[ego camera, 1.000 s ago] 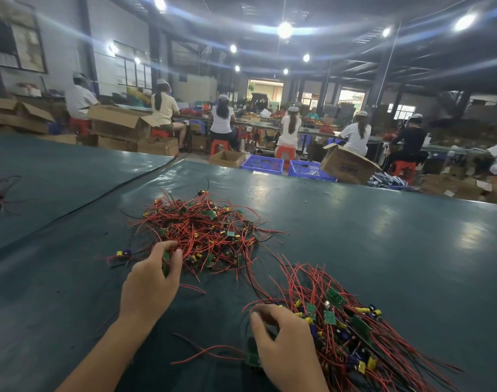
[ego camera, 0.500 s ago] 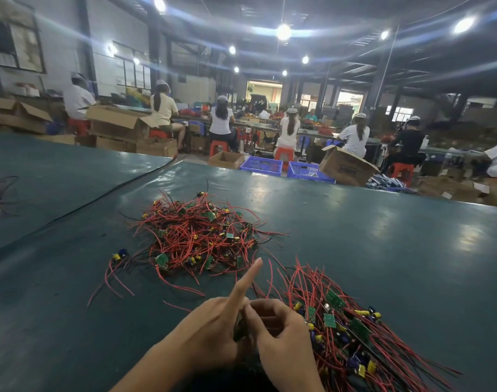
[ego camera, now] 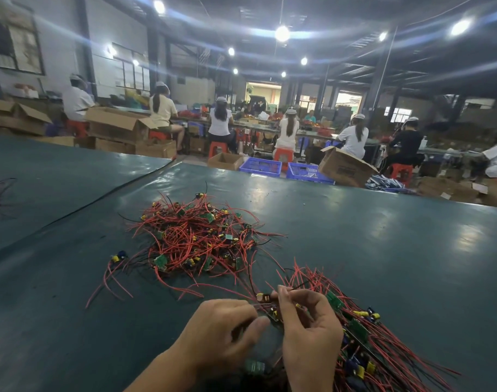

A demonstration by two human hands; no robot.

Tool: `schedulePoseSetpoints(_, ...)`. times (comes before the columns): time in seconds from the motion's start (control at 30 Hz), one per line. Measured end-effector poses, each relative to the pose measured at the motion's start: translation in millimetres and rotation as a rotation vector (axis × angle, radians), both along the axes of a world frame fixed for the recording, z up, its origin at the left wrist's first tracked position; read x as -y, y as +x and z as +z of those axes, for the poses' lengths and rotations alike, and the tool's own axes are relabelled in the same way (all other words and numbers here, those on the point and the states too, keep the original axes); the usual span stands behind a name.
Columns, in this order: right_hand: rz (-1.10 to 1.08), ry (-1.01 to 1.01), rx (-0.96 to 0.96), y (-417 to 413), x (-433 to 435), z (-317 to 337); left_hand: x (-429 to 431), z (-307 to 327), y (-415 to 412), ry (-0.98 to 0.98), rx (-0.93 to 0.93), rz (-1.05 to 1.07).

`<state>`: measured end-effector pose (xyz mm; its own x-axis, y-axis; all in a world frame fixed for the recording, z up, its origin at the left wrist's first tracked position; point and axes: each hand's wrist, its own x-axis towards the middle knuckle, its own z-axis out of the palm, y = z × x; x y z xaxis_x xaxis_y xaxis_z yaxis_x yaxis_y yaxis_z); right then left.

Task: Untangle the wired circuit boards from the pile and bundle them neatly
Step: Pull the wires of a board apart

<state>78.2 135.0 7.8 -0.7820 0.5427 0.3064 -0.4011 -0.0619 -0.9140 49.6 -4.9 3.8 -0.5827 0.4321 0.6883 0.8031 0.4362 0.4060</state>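
Held item: one circuit board (ego camera: 272, 314), with a yellow part at its upper end, is held just above the surface (ego camera: 397, 250) between both hands.

Left hand (ego camera: 224, 332): fingers are curled and the grip is closed on the board's lower edge, as judged from a blurred outline.

Right hand (ego camera: 309, 329): thumb and forefinger are pinched on the board's upper end, where its red wires leave it.

Key relation: the bundle (ego camera: 360, 332) of sorted boards lies at 3 to 4 o'clock of the grip, just beside the right hand. Its long axis is laid from 10 to 4 o'clock, with wires running out toward 4 o'clock. The held board's wires appear to lead toward 12 to 1 o'clock, so a turn is judged necessary before the board can be laid parallel to the bundle. The right hand is the nearer one to the bundle. The tangled pile (ego camera: 202, 236) lies at 11 o'clock, apart from both hands, and the left hand is nearer to it.

Hidden or unclear:
- The left fingertips' contact is blurred.
- The held wires cannot be separated by eye from neighbouring strands.
- The bundle's near end is covered by the right hand and cut off by the lower edge of the view.
- A green board (ego camera: 254, 366) is seen below the hands; what supports it cannot be told.
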Motion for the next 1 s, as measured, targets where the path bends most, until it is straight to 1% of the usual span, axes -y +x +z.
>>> schedulePoseSetpoints(0.03, 0.017, -0.015, -0.005, 0.7, 0.6, 1.1, -2.6, 1.3, 2.1, 0.042, 0.219, -0.034)
schedulePoseSetpoints(0.1, 0.057, -0.024, -0.014, 2.1, 3.2, 3.8, -9.1, 2.5, 4.0, 0.208, 0.635, -0.087)
schedulePoseSetpoints(0.13, 0.078, -0.027, -0.014, 3.2, 4.4, 4.8, -12.7, 2.6, 4.0, 0.306, 0.777, -0.105)
schedulePoseSetpoints(0.17, 0.097, -0.031, -0.012, 3.9, 6.0, 5.4, -15.6, 3.5, 4.3, 0.409, 0.867, -0.123)
schedulePoseSetpoints(0.2, 0.11, -0.036, -0.01, 4.2, 7.0, 5.4, -17.5, 5.2, 4.5, 0.509, 0.916, -0.142)
schedulePoseSetpoints(0.23, 0.114, -0.035, -0.004, 4.2, 7.3, 4.8, -18.4, 5.9, 3.7, 0.575, 0.926, -0.147)
schedulePoseSetpoints(0.27, 0.106, -0.028, 0.008, 3.6, 7.5, 4.0, -18.3, 5.9, 2.5, 0.598, 0.907, -0.133)
schedulePoseSetpoints(0.4, 0.053, 0.01, 0.142, 0.9, 7.2, -0.2, -17.5, 5.9, 1.1, 0.615, 0.846, -0.107)
schedulePoseSetpoints(0.5, 0.062, 0.099, 0.239, -1.5, 8.2, -4.0, -18.7, 7.3, 2.8, 0.618, 0.822, -0.096)
schedulePoseSetpoints(0.57, 0.061, 0.148, 0.248, -0.5, 8.9, -3.5, -18.8, 6.4, 2.6, 0.615, 0.821, -0.119)
schedulePoseSetpoints(0.67, 0.046, 0.132, 0.225, 0.2, 6.2, -0.5, -18.2, 6.9, 2.1, 0.617, 0.853, -0.163)
schedulePoseSetpoints(0.73, 0.054, 0.036, 0.238, 0.2, 4.1, 2.7, -16.3, 9.0, 1.6, 0.591, 0.86, -0.191)
schedulePoseSetpoints(0.83, 0.041, -0.17, 0.257, -1.8, -3.9, 6.1, -8.2, 15.3, -0.8, 0.539, 0.86, -0.227)
schedulePoseSetpoints(0.93, -0.025, -0.373, 0.204, -3.5, -15.7, 9.5, 1.5, 19.5, -4.2, 0.517, 0.868, -0.258)
schedulePoseSetpoints(1.0, -0.097, -0.494, 0.149, -3.6, -25.4, 13.2, 6.5, 20.2, -6.2, 0.536, 0.868, -0.258)
